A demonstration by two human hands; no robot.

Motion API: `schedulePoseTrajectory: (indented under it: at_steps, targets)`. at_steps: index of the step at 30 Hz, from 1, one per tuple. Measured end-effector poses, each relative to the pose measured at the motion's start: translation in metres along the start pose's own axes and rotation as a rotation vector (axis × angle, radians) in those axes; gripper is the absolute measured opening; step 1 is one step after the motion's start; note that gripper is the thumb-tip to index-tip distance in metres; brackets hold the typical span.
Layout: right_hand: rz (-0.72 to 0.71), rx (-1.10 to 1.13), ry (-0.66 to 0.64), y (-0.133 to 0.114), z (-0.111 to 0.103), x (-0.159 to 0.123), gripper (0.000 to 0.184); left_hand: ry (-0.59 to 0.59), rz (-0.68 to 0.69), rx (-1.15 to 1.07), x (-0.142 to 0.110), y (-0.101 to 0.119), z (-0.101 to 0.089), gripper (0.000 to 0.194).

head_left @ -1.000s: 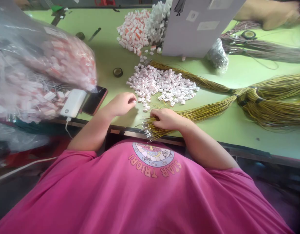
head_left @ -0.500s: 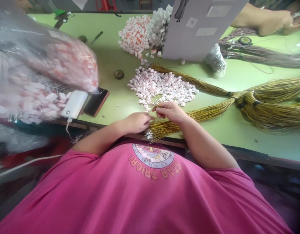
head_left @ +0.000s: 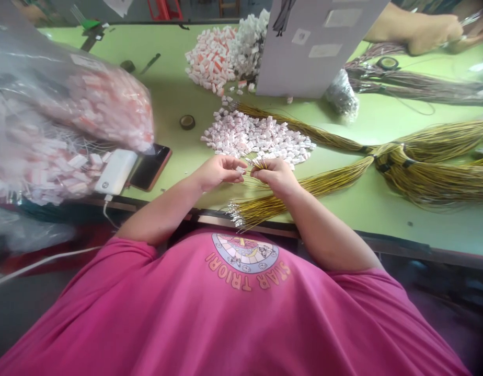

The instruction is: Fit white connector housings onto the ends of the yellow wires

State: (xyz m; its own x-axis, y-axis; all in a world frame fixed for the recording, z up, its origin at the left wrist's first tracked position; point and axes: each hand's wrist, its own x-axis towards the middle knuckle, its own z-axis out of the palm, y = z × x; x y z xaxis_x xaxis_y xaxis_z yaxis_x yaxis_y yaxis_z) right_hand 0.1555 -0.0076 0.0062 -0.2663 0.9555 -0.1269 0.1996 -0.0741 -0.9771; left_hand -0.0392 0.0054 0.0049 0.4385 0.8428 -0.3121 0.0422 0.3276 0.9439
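Between thumb and fingers, my left hand (head_left: 219, 172) pinches a small white connector housing (head_left: 240, 170). Just to its right, my right hand (head_left: 275, 175) is closed on a few thin yellow wires (head_left: 257, 163), whose metal-tipped ends point toward the left hand. The connector and the wire tips are close together; whether they touch I cannot tell. Behind both hands lies a heap of pale pink and white connector housings (head_left: 255, 133). Under my right forearm runs a loose bundle of yellow and black wires (head_left: 265, 206), its silvery terminals at the table's front edge.
A roll of dark tape (head_left: 187, 122), a phone (head_left: 151, 168) and a white power bank (head_left: 116, 172) lie left, beside plastic bags of connectors (head_left: 112, 102). A grey panel (head_left: 304, 57) stands at the back. Another person's hand (head_left: 433, 32) is at the upper right.
My left hand has risen from beside the wire bundle's terminals up to the right hand, and a connector now shows in its fingers. The right hand stays on its wires. The view has shifted slightly.
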Motion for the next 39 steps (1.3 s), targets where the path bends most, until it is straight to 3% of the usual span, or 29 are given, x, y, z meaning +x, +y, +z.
schedulePoseTrajectory:
  at_steps: [4, 10, 21, 30, 33, 36, 37, 39]
  targets:
    - [-0.044, -0.042, 0.049, 0.003, 0.001, -0.001, 0.017, 0.072, -0.032, -0.246, 0.006, -0.009, 0.002, 0.027]
    - [-0.079, -0.257, 0.138, 0.000, 0.004, -0.003, 0.017, 0.104, -0.082, -0.323, 0.002, -0.008, 0.004, 0.019]
    - [-0.135, -0.369, 0.133, 0.000, 0.005, -0.004, 0.025, 0.139, 0.051, -0.148, 0.004, -0.018, 0.001, 0.028]
    - [-0.126, -0.411, 0.073, 0.012, 0.010, 0.002, 0.026, 0.116, 0.072, -0.005, 0.003, -0.014, 0.016, 0.027]
    - [-0.157, -0.426, 0.045, 0.014, 0.005, 0.006, 0.032, 0.135, 0.083, 0.167, 0.005, -0.010, 0.004, 0.022]
    - [-0.259, -0.386, 0.090, 0.011, -0.002, 0.009, 0.030, 0.160, 0.113, 0.517, 0.012, 0.002, -0.026, 0.021]
    - [-0.254, -0.350, 0.105, 0.010, -0.004, 0.009, 0.027, 0.214, 0.127, 0.651, 0.017, 0.006, -0.038, 0.020]
    - [-0.167, -0.284, 0.105, 0.007, -0.006, 0.008, 0.022, 0.439, 0.195, 0.883, 0.028, 0.014, -0.065, 0.016]
